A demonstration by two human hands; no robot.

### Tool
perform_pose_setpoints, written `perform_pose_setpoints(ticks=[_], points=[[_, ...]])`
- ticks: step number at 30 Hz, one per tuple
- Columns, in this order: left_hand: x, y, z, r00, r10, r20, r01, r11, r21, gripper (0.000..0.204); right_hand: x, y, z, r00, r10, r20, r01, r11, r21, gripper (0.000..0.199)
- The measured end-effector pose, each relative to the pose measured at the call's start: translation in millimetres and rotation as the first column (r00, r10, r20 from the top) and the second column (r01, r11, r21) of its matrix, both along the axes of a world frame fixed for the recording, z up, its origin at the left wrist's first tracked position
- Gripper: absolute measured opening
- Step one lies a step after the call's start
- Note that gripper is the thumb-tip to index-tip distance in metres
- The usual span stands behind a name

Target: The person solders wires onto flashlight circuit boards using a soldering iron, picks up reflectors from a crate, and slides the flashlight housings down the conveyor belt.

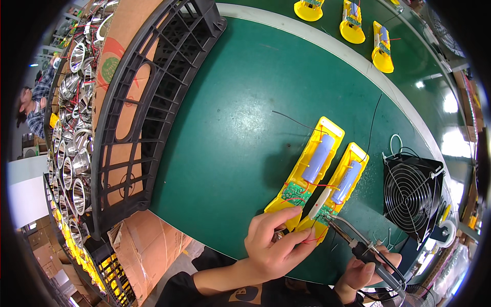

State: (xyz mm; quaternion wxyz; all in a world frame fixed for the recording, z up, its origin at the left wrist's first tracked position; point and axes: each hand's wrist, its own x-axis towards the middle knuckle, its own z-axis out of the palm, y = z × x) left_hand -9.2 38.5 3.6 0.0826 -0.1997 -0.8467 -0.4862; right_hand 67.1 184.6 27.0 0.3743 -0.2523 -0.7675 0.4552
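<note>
Two yellow plastic housings lie side by side on the green table, the left housing and the right housing. Each carries a blue cylindrical battery cell, the left cell and the right cell, above a green circuit board. My left hand is at the housings' lower ends, thumb and fingers pinching a thin red wire. In my right hand is a soldering iron with a metal tube beside its shaft. Its tip meets the right housing's circuit board.
A black plastic crate stands at the left, beside shiny reflector cups. A black fan with a wire guard sits right of the housings. More yellow housings lie beyond the pale curved edge. A person is far left.
</note>
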Motion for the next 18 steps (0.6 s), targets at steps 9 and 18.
perform_pose_setpoints(ticks=[9, 18], points=[[0, 1, 0, 1.0, 0.014, -0.004, -0.014, 1.0, 0.003, 0.023, 11, 3, 4, 0.996, -0.06, 0.07, 0.056, 0.997, 0.05, 0.052], [1, 3, -2, 0.999, 0.037, -0.007, -0.037, 0.999, 0.011, 0.02, 16, 14, 11, 0.989, -0.115, -0.088, 0.115, 0.993, -0.007, 0.053]])
